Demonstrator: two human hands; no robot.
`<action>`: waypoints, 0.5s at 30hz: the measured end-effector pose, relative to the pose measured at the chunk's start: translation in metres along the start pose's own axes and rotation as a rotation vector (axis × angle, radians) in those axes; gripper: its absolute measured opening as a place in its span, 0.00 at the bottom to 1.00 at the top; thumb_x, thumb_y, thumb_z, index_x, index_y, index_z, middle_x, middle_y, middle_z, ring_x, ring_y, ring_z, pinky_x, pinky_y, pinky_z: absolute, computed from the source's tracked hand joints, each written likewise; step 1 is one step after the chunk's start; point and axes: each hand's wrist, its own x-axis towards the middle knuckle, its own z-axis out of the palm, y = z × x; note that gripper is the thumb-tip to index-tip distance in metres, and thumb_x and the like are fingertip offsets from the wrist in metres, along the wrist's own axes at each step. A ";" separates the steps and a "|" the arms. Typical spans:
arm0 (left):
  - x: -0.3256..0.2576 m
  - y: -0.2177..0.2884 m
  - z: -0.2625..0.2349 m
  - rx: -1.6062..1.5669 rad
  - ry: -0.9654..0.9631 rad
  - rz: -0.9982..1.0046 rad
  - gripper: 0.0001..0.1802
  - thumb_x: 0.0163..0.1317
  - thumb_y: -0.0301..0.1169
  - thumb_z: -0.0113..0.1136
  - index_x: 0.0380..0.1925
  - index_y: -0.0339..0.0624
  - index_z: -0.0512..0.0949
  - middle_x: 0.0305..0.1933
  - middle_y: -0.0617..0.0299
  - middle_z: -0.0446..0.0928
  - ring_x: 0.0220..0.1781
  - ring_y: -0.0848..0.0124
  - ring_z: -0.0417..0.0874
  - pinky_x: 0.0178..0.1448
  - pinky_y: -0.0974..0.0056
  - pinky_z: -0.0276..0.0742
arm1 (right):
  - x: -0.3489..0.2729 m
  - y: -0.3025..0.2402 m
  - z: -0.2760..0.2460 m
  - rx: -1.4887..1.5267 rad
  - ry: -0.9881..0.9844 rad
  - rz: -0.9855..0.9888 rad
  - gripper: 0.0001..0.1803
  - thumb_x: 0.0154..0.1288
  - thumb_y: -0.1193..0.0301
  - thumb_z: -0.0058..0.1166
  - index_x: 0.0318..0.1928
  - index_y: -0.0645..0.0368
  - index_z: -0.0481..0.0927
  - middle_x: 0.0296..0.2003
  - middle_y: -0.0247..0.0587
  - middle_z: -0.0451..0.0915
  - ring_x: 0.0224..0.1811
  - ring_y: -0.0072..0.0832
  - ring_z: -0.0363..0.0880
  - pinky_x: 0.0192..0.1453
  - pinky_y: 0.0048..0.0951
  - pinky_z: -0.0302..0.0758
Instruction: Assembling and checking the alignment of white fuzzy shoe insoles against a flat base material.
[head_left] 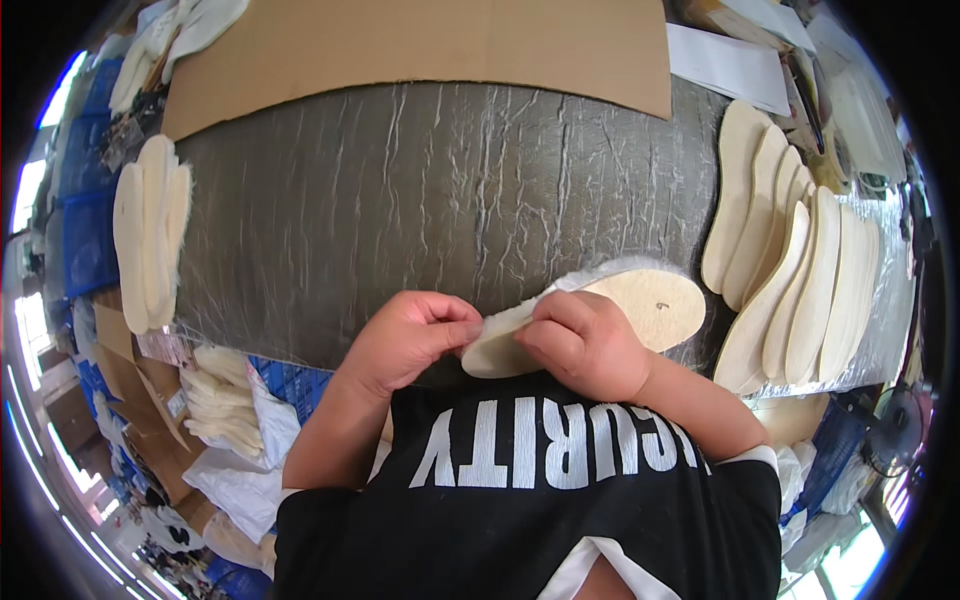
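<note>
A cream shoe insole [650, 303] with white fleece fringing its far edge is held at the near side of the table, tilted slightly. Around its middle, my right hand [592, 345] is closed, fingers curled over the upper face. At the narrower left end, my left hand [412, 338] pinches the fleecy edge between thumb and fingertips. What lies between those fingertips is too small to make out beyond the edge itself. A small dark mark shows on the insole's wide right end.
Fanned insoles [822, 290] lie along the table's right side, and a smaller pile of fleecy insoles [154, 235] at its left edge. Brown cardboard [420, 50] covers the far part of the plastic-wrapped dark table [380, 210]. Bagged insoles [222, 400] and blue crates [90, 245] stand left.
</note>
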 end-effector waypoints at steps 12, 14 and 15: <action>-0.002 0.014 0.063 0.201 -0.063 0.232 0.08 0.68 0.30 0.60 0.33 0.37 0.78 0.27 0.69 0.75 0.30 0.83 0.71 0.34 0.73 0.70 | -0.009 -0.035 -0.029 0.318 -0.049 0.500 0.33 0.46 0.43 0.73 0.21 0.63 0.77 0.17 0.45 0.76 0.20 0.38 0.78 0.25 0.35 0.74; 0.001 0.022 0.072 0.353 -0.069 0.329 0.09 0.70 0.31 0.59 0.32 0.36 0.77 0.26 0.70 0.75 0.29 0.83 0.68 0.34 0.73 0.68 | -0.011 -0.040 -0.035 0.333 -0.008 0.573 0.31 0.47 0.47 0.74 0.21 0.64 0.77 0.17 0.44 0.76 0.19 0.36 0.77 0.25 0.34 0.73; 0.003 0.023 0.075 0.354 -0.082 0.337 0.09 0.70 0.31 0.59 0.32 0.36 0.77 0.26 0.70 0.75 0.29 0.83 0.68 0.34 0.73 0.68 | -0.011 -0.042 -0.038 0.367 0.024 0.636 0.29 0.49 0.50 0.75 0.21 0.64 0.77 0.17 0.43 0.76 0.19 0.34 0.76 0.25 0.32 0.73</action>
